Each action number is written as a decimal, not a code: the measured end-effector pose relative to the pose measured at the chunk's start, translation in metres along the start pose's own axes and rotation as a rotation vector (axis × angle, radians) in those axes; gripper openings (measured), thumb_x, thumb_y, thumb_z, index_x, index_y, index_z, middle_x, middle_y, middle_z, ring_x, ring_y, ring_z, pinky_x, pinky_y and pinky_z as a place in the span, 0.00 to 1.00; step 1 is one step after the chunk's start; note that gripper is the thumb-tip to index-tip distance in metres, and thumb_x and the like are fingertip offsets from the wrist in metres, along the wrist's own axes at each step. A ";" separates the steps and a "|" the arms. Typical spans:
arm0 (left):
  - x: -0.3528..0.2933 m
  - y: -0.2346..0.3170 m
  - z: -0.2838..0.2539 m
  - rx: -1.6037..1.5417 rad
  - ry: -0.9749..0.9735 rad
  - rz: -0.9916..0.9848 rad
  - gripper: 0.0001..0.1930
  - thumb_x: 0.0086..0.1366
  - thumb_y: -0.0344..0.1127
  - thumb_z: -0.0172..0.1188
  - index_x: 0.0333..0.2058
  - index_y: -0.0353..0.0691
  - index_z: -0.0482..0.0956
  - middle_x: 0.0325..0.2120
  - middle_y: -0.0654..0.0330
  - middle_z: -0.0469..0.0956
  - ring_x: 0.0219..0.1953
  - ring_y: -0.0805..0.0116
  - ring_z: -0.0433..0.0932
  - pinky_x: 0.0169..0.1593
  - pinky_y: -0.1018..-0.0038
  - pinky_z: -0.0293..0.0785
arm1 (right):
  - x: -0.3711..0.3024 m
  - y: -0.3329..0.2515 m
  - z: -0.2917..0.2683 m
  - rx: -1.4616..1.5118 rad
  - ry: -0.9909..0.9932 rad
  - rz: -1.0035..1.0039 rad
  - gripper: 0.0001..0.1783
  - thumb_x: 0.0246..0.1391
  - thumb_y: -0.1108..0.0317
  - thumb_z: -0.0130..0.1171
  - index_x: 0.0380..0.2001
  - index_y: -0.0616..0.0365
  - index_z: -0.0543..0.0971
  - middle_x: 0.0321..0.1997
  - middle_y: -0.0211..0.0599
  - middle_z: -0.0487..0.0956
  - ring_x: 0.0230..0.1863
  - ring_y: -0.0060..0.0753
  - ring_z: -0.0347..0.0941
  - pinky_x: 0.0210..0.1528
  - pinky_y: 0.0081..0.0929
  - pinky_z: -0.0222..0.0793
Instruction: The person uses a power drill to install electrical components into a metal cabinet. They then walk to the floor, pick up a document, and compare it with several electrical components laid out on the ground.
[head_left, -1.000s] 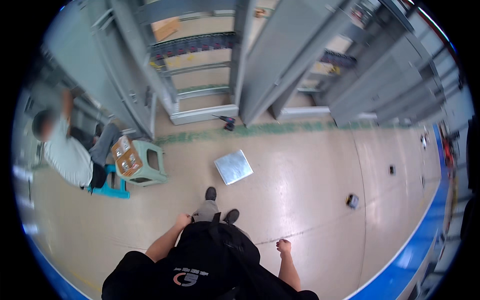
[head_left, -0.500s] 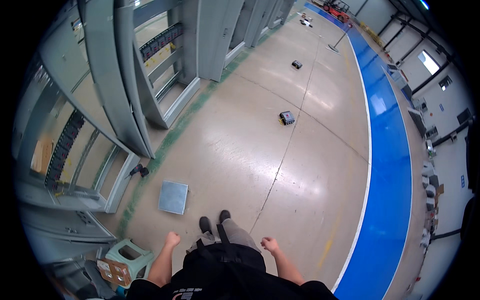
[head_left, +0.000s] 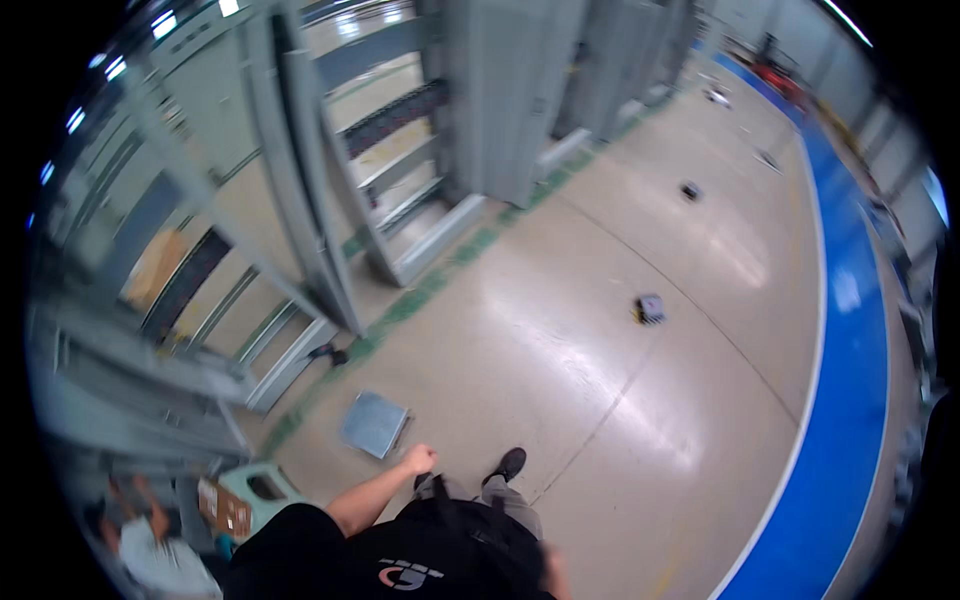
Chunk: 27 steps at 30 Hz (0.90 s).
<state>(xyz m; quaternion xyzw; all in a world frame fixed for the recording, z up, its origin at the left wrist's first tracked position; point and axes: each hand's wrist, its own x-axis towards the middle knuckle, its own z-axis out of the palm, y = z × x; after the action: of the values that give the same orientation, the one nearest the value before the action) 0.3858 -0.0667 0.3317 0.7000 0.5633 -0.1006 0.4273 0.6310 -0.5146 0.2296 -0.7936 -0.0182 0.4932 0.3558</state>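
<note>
Your left hand (head_left: pixel 420 459) is curled into a fist, nothing visible in it. Your right hand (head_left: pixel 554 572) is too blurred to tell its grip. Ahead-left of the left hand, the nearer one, the grey box (head_left: pixel 375 424) sits on the floor (head_left: pixel 520 370), squarish, without a clear long axis. Farther ahead-left lies the drill (head_left: pixel 328 353).

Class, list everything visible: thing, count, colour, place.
cabinets: several, grey, upper left
square piece: one, silver, lower left
drill: one, dark, beside cabinets
small devices: two, greyish, right
stool: one, pale green, lower left
box: one, brown, on stool
other person: one, pale top, bottom left
floor: one, beige, centre
strip: one, blue, right
painted line: one, green, beside cabinets
shoes: two, black, lower middle
shirt: one, black, bottom
left hand: one, bare, lower middle
right hand: one, blurred, bottom edge
</note>
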 end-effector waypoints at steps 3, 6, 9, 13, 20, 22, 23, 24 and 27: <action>-0.021 -0.005 0.037 -0.049 -0.021 -0.067 0.13 0.52 0.39 0.53 0.32 0.40 0.82 0.32 0.47 0.79 0.37 0.49 0.77 0.44 0.60 0.73 | 0.040 -0.082 -0.052 -0.065 -0.127 -0.173 0.14 0.54 0.69 0.49 0.41 0.65 0.73 0.29 0.40 0.77 0.28 0.31 0.74 0.27 0.28 0.70; -0.027 -0.004 0.036 -0.154 0.131 -0.166 0.12 0.52 0.37 0.55 0.31 0.40 0.82 0.31 0.46 0.78 0.38 0.49 0.77 0.45 0.59 0.72 | 0.110 -0.146 -0.096 -0.135 -0.117 -0.153 0.13 0.55 0.69 0.47 0.41 0.64 0.71 0.29 0.39 0.77 0.28 0.30 0.73 0.26 0.28 0.70; -0.036 -0.002 0.038 -0.293 0.279 -0.342 0.10 0.50 0.35 0.55 0.29 0.38 0.82 0.30 0.44 0.78 0.36 0.46 0.77 0.42 0.58 0.74 | 0.207 -0.207 -0.135 -0.294 -0.139 -0.030 0.11 0.55 0.68 0.47 0.39 0.62 0.71 0.28 0.38 0.76 0.26 0.29 0.72 0.25 0.27 0.68; -0.052 -0.004 0.057 -0.354 0.247 -0.501 0.11 0.48 0.34 0.56 0.30 0.37 0.82 0.32 0.43 0.78 0.37 0.47 0.77 0.43 0.57 0.73 | 0.239 -0.375 -0.092 -0.396 -0.022 0.022 0.10 0.54 0.67 0.47 0.36 0.61 0.72 0.27 0.36 0.75 0.25 0.27 0.70 0.24 0.27 0.66; 0.033 0.007 0.043 -0.253 0.083 -0.518 0.14 0.48 0.40 0.58 0.30 0.35 0.81 0.36 0.42 0.77 0.40 0.47 0.76 0.44 0.59 0.72 | 0.256 -0.539 0.003 -0.187 -0.348 -0.252 0.18 0.57 0.64 0.48 0.48 0.61 0.69 0.38 0.39 0.77 0.36 0.31 0.74 0.36 0.28 0.71; 0.077 0.026 0.029 -0.349 0.101 -0.519 0.15 0.48 0.43 0.61 0.30 0.36 0.81 0.38 0.43 0.77 0.42 0.48 0.76 0.45 0.59 0.72 | 0.267 -0.568 0.011 -0.238 -0.362 -0.259 0.18 0.56 0.65 0.49 0.48 0.62 0.70 0.38 0.39 0.77 0.37 0.31 0.74 0.37 0.29 0.72; 0.097 0.029 0.022 -0.340 0.019 -0.553 0.16 0.49 0.44 0.60 0.31 0.37 0.81 0.38 0.44 0.77 0.43 0.49 0.76 0.46 0.60 0.71 | 0.268 -0.571 0.009 -0.258 -0.354 -0.221 0.18 0.56 0.66 0.49 0.48 0.63 0.70 0.38 0.39 0.77 0.37 0.31 0.75 0.37 0.29 0.72; 0.129 0.040 0.005 -0.319 -0.054 -0.582 0.17 0.49 0.45 0.60 0.32 0.38 0.82 0.39 0.44 0.77 0.43 0.50 0.76 0.46 0.60 0.71 | 0.277 -0.570 0.003 -0.297 -0.326 -0.184 0.17 0.56 0.66 0.49 0.47 0.63 0.71 0.37 0.40 0.78 0.36 0.31 0.75 0.37 0.30 0.72; 0.223 0.097 -0.069 -0.098 -0.002 -0.409 0.16 0.50 0.43 0.58 0.33 0.39 0.82 0.39 0.46 0.77 0.44 0.50 0.75 0.47 0.61 0.71 | 0.297 -0.575 -0.012 -0.258 -0.213 -0.061 0.16 0.56 0.66 0.49 0.44 0.64 0.73 0.35 0.41 0.79 0.36 0.32 0.76 0.37 0.31 0.73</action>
<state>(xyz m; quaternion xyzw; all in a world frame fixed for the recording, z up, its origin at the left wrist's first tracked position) 0.5239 0.1393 0.2826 0.5495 0.6974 -0.1585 0.4319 0.9784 0.0211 0.3390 -0.7749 -0.1434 0.5571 0.2619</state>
